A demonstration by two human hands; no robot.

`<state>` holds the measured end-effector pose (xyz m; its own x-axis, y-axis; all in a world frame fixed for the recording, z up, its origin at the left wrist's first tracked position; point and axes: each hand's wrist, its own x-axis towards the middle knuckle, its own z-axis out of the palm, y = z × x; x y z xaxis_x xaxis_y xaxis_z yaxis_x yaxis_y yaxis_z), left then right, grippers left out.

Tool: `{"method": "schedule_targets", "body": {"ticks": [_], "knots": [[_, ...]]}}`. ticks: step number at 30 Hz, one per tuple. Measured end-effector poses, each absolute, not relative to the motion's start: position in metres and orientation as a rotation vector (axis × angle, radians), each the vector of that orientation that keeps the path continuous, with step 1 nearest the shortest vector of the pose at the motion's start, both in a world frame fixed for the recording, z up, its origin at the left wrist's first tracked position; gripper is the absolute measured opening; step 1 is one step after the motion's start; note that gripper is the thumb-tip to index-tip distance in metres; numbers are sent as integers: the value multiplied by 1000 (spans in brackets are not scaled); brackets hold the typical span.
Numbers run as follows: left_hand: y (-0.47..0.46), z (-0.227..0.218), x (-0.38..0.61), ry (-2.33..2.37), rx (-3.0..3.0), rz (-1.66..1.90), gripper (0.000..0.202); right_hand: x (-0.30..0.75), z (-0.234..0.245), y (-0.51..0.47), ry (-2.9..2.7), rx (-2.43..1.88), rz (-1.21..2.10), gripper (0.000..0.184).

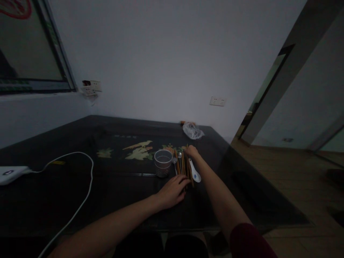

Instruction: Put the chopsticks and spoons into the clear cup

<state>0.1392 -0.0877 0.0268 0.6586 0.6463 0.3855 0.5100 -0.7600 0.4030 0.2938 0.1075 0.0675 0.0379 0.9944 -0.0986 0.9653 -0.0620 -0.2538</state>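
Note:
A bundle of brown chopsticks (184, 165) lies on the dark table (120, 200) beside a small metal mesh cup (162, 163). My left hand (173, 191) rests palm down at the near ends of the chopsticks, fingers curled against them. My right hand (191, 152) reaches to their far ends, fingers closed on the tips. A metal spoon (175, 163) lies between cup and chopsticks. A white ceramic spoon with blue marks (195, 172) lies just right of the bundle, under my right forearm.
A crumpled clear plastic bag (192, 130) sits at the table's far edge. A white cable (80, 179) loops across the left side from a white device (12, 173). Wall sockets (217, 101) are behind; a doorway opens to the right.

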Motion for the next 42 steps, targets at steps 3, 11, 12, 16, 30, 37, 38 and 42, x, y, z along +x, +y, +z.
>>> {"method": "schedule_targets", "body": {"ticks": [3,11,12,16,30,37,38,42], "knots": [[-88,28,139,909,2598,771,48,297,71,109,-1993,-2124,408,40],[-91,37,139,910,2565,784,40,295,84,97,-1864,-1838,487,30],[-91,38,139,904,2561,795,39,295,88,93,-1853,-1789,496,31],[-92,43,139,882,2525,869,37,299,105,70,-1808,-1603,554,33],[-95,48,136,898,2328,1134,47,340,157,-28,-1632,-960,704,36],[-92,46,137,907,2366,1062,39,343,155,-51,-1728,-993,726,35],[-92,46,138,901,2374,1050,39,343,154,-53,-1738,-995,737,35],[-93,47,139,902,2390,994,38,345,154,-58,-1772,-1013,745,32]]}}
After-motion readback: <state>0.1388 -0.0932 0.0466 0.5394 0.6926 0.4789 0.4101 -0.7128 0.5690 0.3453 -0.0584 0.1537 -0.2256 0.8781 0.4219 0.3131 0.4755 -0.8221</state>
